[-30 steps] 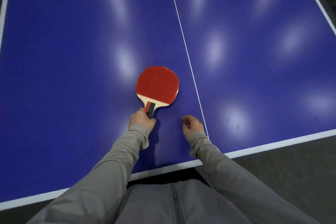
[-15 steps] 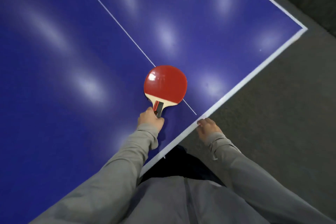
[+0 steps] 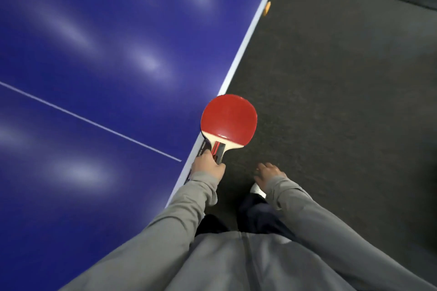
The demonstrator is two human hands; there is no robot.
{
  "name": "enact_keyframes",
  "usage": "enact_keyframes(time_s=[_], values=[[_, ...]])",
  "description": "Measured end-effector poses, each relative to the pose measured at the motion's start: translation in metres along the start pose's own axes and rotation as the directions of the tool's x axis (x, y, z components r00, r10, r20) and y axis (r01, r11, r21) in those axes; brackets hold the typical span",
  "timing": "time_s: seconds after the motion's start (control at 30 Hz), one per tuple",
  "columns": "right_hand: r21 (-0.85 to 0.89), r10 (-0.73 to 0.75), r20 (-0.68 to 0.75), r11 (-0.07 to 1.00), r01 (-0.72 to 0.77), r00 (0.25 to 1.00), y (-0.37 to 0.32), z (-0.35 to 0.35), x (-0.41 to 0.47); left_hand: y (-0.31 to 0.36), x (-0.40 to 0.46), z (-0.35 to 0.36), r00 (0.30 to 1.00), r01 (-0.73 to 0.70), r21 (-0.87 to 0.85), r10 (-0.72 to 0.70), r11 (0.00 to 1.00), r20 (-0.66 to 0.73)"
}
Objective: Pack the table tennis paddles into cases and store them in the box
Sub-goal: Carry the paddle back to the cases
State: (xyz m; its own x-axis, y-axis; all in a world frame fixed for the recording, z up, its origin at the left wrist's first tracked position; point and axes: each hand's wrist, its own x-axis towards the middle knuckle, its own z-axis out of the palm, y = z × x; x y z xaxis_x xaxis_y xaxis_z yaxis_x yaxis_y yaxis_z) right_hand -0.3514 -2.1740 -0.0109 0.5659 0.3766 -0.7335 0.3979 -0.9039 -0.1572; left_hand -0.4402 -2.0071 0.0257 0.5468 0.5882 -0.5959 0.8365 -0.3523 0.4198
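Head view: the left hand [image 3: 208,165] grips the handle of a paddle [image 3: 229,120], red face up, long axis running from 7 to 1 o'clock with the blade pointing toward 1. It hangs over the white edge of the blue table [image 3: 99,59], blade above dark floor [image 3: 343,113]. The right hand [image 3: 268,173] holds nothing, fingers loosely relaxed. An orange ball [image 3: 267,8] lies partly hidden by the table corner at 1 o'clock.

One red paddle [image 3: 229,120] is showing, two hands, left [image 3: 208,166] and right [image 3: 268,173], one blue table [image 3: 99,49], and possibly one orange ball [image 3: 267,8].
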Motion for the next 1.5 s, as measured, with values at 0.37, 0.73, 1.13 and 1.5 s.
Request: enact_keyframes(time_s=[0.37, 0.73, 1.13, 1.5], values=[[0.147, 0.157, -0.034, 0.978, -0.15, 0.987, 0.178, -0.111, 0.041, 0.181, 0.052, 0.069, 0.996, -0.058, 0.046, 0.055, 0.997, 0.067], [0.179, 0.188, 0.011, 0.966, -0.187, 0.982, 0.218, -0.235, 0.161, 0.341, 0.186, 0.062, 0.991, -0.126, -0.002, 0.126, 0.992, 0.042], [0.116, 0.223, 0.155, 0.963, -0.242, 0.962, 0.238, -0.419, 0.303, 0.519, 0.349, -0.004, 0.988, -0.157, -0.052, 0.157, 0.986, 0.005], [-0.018, 0.141, 0.162, 0.99, -0.14, 0.977, 0.314, -0.588, 0.461, 0.66, 0.475, -0.03, 0.986, 0.019, -0.197, -0.051, 0.98, -0.157]])
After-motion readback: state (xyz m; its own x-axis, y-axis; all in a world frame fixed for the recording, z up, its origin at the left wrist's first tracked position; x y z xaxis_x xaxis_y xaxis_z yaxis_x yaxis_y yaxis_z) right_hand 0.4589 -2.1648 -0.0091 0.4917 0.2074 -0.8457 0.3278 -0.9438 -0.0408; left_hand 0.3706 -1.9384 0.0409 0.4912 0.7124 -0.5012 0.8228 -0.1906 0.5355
